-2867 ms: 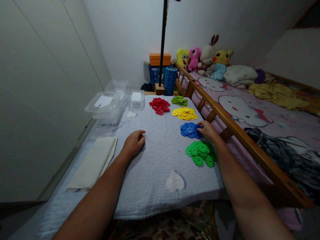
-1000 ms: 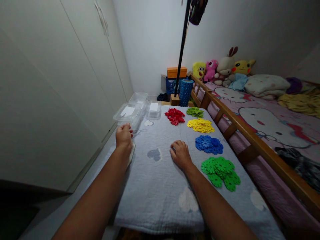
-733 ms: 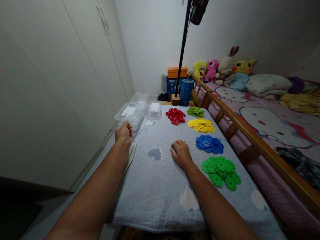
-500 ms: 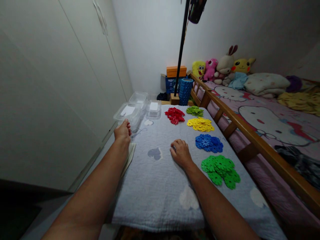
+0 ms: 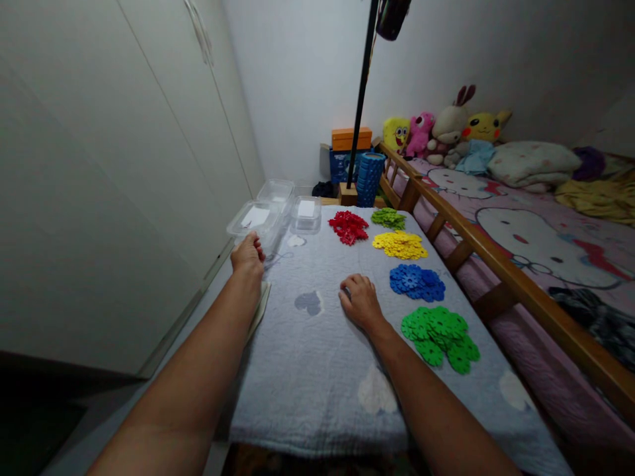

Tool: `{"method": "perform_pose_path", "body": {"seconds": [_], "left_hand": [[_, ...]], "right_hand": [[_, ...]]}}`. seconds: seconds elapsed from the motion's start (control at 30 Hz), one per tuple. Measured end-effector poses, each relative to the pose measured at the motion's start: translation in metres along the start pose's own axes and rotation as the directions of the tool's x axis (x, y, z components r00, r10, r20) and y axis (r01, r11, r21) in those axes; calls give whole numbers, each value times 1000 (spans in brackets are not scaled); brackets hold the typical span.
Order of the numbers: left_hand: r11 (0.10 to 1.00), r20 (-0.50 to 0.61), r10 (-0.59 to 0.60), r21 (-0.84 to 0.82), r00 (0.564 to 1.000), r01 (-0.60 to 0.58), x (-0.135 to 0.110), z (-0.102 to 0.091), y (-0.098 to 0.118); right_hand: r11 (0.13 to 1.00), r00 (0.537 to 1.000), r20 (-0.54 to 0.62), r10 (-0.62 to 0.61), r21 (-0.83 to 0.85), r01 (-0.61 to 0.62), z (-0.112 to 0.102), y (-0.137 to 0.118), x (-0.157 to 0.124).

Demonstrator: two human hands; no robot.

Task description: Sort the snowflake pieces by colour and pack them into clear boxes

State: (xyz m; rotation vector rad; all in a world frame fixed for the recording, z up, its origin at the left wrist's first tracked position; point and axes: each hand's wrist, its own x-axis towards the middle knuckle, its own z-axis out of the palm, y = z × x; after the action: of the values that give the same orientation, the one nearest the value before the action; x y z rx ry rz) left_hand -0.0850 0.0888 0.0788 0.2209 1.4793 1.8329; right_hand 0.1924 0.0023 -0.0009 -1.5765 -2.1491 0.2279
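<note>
My left hand (image 5: 248, 258) reaches to the near edge of a clear plastic container (image 5: 255, 219) at the table's far left, fingers curled against it. My right hand (image 5: 361, 301) rests knuckles-up with curled fingers on the grey quilted cloth (image 5: 317, 357), left of a blue pile of flat snowflake discs (image 5: 417, 282). Other piles lie along the right: dark green (image 5: 440, 329), yellow (image 5: 399, 244), light green (image 5: 388, 217) and red (image 5: 348, 227).
Two more clear containers (image 5: 306, 214) sit behind the first. A folded cream cloth (image 5: 258, 311) lies under my left wrist. White wardrobe doors (image 5: 99, 165) stand left, a wooden bed rail (image 5: 496, 277) right, a black pole (image 5: 360, 99) at the far end.
My right hand left the blue pile and came to the middle of the cloth. My left hand moved forward to the clear container's edge; over the last second it crept slightly closer.
</note>
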Motion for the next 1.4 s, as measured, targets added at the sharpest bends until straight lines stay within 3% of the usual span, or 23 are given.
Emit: {"method": "perform_pose_path", "body": {"seconds": [0.2,0.37,0.47,0.6,0.73,0.9,1.0,1.13,1.2,1.23,1.33,1.4], "left_hand": [[997,89,62,-53,994,-58,-20,-1,-4],[998,241,62,-45,968,-53,-66,-12,-27],[1000,318,-7,-24,948,15,-99,-22,-50],[992,390,-107,-21,914,125,-137,-34,-76],[981,451,-185,27,873,194,-164,-44,-90],[935,541,-351,154,764,320,-185,-57,-96],[888,589,-460,290,665,357,-189,-65,-93],[787,581,-612,517,537,337,-182,-78,-82],[754,584,-639,602,500,261,-176,-85,-75],[760,606,-617,625,502,179,-173,-88,-71],[798,736,-282,536,615,-275,-164,-93,-58],[697,773,2,454,634,-556,-159,-91,-52]], "right_hand": [[1000,1000,17,15,2,-15,-2,-1,0],[999,1000,18,18,31,-19,-3,-1,0],[987,998,-33,49,156,-44,-3,1,2],[892,973,-151,177,442,-93,-2,9,5],[728,920,-142,365,660,-187,1,20,8],[566,865,-92,493,789,-238,2,28,13],[489,850,-59,524,837,-243,1,29,14],[454,855,-63,514,866,-209,-2,27,15],[449,865,-60,497,871,-198,-3,26,15],[450,869,-58,491,871,-196,-3,26,15],[458,869,-68,490,869,-190,-1,27,15],[461,867,-80,491,869,-181,1,27,15]]}}
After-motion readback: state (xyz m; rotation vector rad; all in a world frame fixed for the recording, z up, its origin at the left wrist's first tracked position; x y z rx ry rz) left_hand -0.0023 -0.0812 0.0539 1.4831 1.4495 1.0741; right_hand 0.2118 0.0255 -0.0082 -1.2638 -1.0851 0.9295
